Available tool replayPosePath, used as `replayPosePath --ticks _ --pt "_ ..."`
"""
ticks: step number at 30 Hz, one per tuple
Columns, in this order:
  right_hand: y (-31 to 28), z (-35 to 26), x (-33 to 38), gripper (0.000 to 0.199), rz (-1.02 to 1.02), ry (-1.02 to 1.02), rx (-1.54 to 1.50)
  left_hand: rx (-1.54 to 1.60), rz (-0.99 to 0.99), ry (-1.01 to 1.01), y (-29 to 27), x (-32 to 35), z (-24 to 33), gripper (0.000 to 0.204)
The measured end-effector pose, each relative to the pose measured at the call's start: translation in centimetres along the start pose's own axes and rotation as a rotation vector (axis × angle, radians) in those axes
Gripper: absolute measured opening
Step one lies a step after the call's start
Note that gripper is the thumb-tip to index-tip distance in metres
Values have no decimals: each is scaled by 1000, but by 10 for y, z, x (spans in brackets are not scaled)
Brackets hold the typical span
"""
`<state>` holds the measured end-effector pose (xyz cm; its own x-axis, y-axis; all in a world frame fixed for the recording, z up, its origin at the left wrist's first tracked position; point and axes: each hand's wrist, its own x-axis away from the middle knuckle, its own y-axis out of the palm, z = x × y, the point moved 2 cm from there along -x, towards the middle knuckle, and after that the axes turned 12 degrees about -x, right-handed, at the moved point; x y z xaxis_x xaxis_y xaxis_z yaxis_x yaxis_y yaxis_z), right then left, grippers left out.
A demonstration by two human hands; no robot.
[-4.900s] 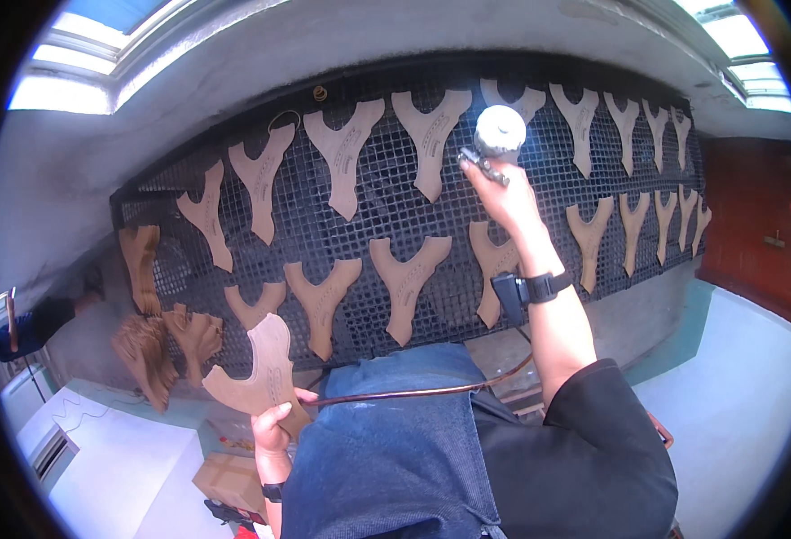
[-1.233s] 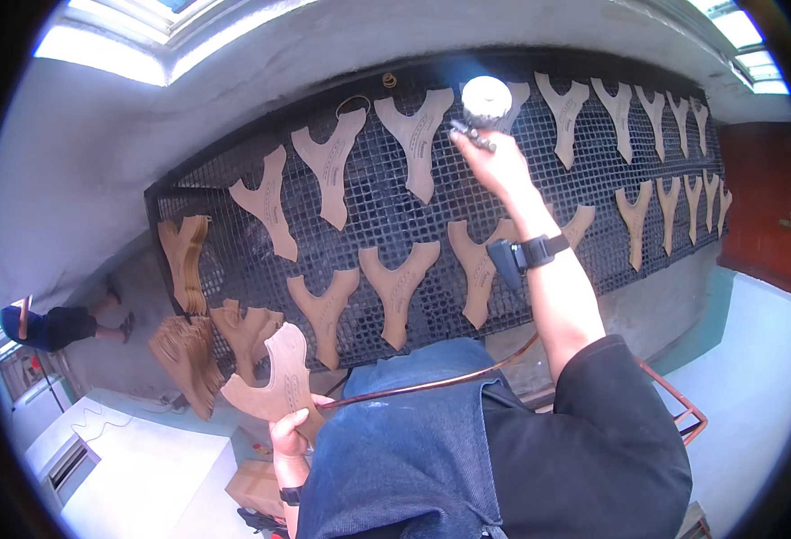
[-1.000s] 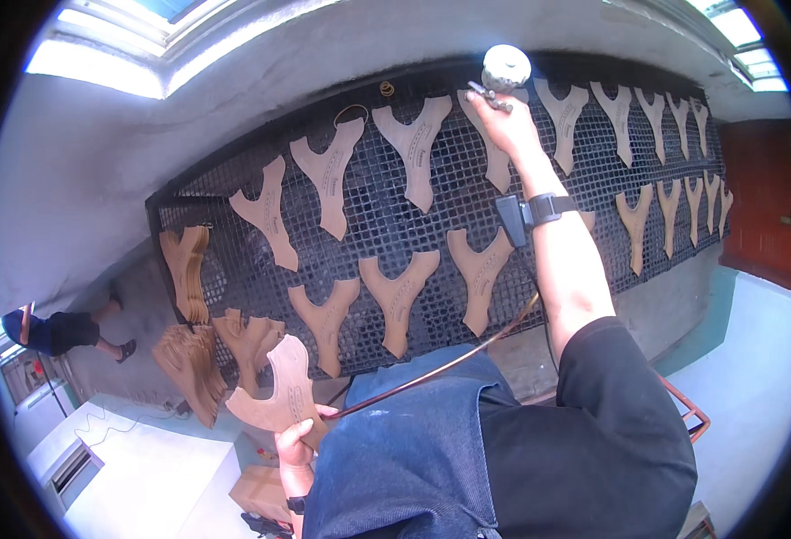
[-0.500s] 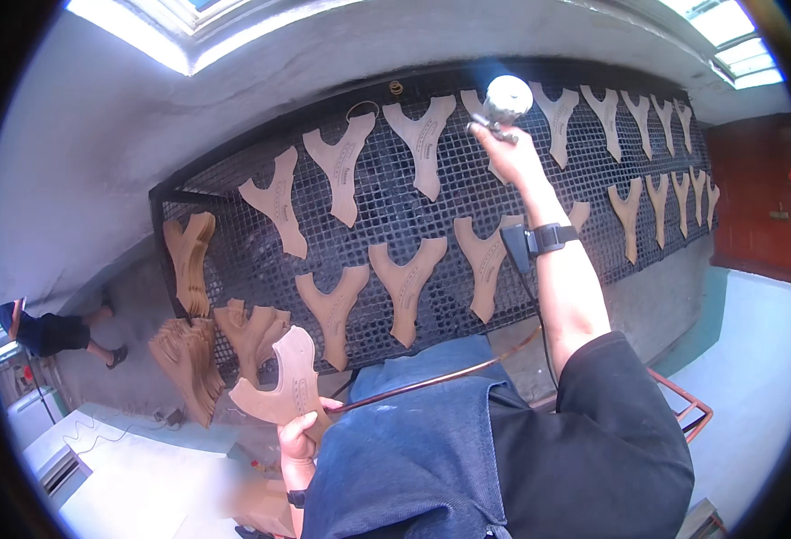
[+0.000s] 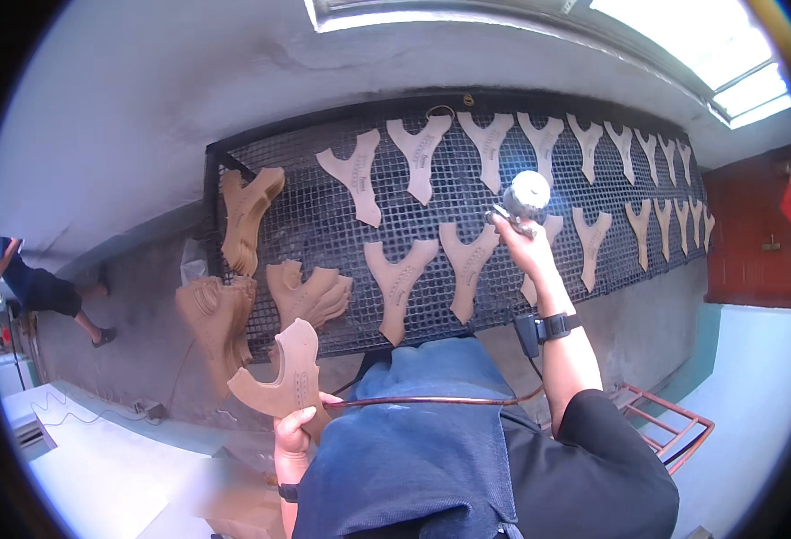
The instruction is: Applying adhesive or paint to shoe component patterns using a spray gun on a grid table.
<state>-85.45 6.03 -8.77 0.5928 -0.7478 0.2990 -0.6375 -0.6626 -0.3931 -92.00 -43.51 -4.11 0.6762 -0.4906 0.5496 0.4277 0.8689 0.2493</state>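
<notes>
My left hand is closed around the stem of a wooden Y-shaped slingshot frame, held near the blue apron with its fork up. A brown hose runs across the apron from beside that hand; whether the fingers grip it too, I cannot tell. My right hand grips a spray gun with a round, whitish cup on top, raised over the mesh rack. Below it, matching frames lie spaced in two rows, such as this one in the near row and this one in the far row.
The black mesh rack stretches along the wall. At its left end are stacked frames and a fanned pile. A red-brown metal frame stands at right, before a red door. Another person is at far left.
The view has turned, so the rack appears farther right. My right hand with the spray gun has come back from the far row toward the near row. My left hand keeps its hold.
</notes>
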Motion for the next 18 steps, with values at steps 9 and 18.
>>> replayPosePath --ticks 9,18 --pt "61 -65 -73 41 -4 -108 59 -29 51 -3 -9 -14 18 74" --pt "98 -101 -170 49 -74 -229 224 34 188 -95 21 -33 23 75"
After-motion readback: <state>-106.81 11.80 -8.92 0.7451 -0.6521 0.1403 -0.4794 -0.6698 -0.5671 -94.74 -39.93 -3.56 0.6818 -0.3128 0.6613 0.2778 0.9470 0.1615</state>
